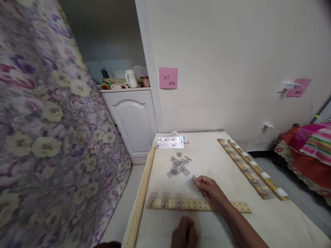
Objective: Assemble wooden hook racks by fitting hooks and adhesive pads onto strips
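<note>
My right hand [207, 189] reaches across a perforated wooden strip [196, 204] and pinches a small clear hook piece [193, 178] at its fingertips. A loose pile of several such clear hook pieces [178, 166] lies just beyond the hand. My left hand [184, 233] rests near the front edge of the white table [214, 151], fingers curled in; what it holds, if anything, is hidden. A few hook pieces sit on the left end of the strip.
A clear packet [170, 142] lies at the table's far edge. Two more wooden strips with hooks [250, 168] lie on the right, another strip [141, 199] along the left edge. A floral curtain [51, 131], a white cabinet [131, 117] and a bed [307, 151] surround the table.
</note>
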A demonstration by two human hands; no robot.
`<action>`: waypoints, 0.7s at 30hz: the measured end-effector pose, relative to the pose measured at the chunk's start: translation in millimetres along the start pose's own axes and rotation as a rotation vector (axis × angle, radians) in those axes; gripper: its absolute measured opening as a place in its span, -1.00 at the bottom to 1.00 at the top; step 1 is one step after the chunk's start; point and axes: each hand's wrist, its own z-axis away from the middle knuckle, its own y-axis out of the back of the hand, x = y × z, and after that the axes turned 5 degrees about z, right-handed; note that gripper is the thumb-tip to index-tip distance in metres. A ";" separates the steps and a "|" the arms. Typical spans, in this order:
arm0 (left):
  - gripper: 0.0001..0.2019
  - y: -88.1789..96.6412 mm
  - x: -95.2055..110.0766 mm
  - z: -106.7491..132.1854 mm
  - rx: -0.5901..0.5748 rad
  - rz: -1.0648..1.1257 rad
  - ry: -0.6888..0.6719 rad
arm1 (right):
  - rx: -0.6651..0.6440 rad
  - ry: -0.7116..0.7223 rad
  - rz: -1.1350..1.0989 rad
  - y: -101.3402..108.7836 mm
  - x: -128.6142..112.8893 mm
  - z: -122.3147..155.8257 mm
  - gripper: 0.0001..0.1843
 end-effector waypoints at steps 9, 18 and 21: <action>-0.78 -5.6 38.8 12.9 0.121 0.153 0.053 | -0.256 -0.051 -0.320 -7.6 0.8 50.1 -0.78; -0.79 -4.6 70.1 13.6 0.217 0.084 0.008 | -0.320 -0.066 -0.006 0.5 7.3 63.7 -0.73; -0.79 -6.4 69.8 13.6 0.206 0.090 0.046 | -0.399 -0.020 0.079 3.2 8.5 60.7 -0.76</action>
